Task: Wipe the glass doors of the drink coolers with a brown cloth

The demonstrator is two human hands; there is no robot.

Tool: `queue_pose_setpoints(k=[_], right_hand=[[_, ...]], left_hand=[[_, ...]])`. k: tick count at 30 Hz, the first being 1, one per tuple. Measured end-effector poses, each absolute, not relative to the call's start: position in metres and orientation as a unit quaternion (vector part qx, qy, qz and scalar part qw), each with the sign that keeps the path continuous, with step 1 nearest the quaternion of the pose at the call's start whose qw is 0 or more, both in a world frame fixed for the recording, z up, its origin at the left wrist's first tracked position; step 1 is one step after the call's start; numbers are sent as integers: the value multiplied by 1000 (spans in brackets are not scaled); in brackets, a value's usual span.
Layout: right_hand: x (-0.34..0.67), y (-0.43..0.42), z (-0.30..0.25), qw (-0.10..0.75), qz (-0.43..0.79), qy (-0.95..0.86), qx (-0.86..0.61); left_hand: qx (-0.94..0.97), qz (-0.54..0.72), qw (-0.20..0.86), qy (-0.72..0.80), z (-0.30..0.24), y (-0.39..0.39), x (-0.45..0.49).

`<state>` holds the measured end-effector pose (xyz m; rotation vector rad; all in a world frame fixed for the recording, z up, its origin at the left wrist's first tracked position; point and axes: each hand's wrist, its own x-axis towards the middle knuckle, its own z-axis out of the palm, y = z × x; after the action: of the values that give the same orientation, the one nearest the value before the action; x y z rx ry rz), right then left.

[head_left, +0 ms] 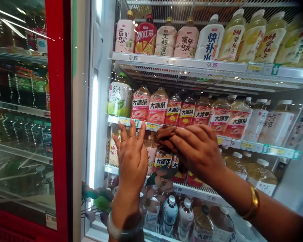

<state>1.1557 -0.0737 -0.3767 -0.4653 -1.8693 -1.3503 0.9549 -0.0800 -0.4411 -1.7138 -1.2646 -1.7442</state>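
My left hand (132, 158) is raised in front of the drinks fridge, fingers spread and pointing up, holding nothing. It looks laid against the glass door, though contact is hard to confirm. To its right, my right hand (198, 148) is closed round a crumpled brown cloth (165, 134), which bunches out past the fingertips. The cloth sits in front of the middle shelf edge (151, 126) and partly covers the bottles behind. Flower decals (163, 179) show on the glass below the hands.
Behind the glass, shelves hold rows of bottled drinks, among them a green tea bottle (120, 95) and pink-labelled tea bottles (158, 106). A bright light strip (94, 134) runs down the left side. Further left stands another fridge with a red frame (58, 117).
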Motion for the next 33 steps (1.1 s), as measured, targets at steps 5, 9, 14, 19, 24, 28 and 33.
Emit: queue_pose_setpoints(k=[5, 9, 14, 19, 24, 28, 33], right_hand=[[1124, -69, -372, 400, -535, -721, -184], [1118, -70, -386, 287, -537, -789, -88], [1120, -67, -365, 353, -536, -750, -158], [1083, -58, -374, 381, -527, -745, -153], [1090, -59, -410, 327, -506, -791, -107], [1125, -65, -406, 346, -514, -778, -104], [1123, -68, -397, 450, -489, -711, -228]], left_hand=[[-593, -630, 180, -469, -444, -75, 948], [-588, -630, 163, -481, -444, -78, 937], [-584, -636, 163, -478, -442, -83, 937], [-587, -661, 155, -441, -446, -79, 940], [-597, -662, 128, -435, -446, -86, 930], [-613, -642, 159, -433, -440, -92, 937], [-621, -630, 172, -433, -437, -88, 963]])
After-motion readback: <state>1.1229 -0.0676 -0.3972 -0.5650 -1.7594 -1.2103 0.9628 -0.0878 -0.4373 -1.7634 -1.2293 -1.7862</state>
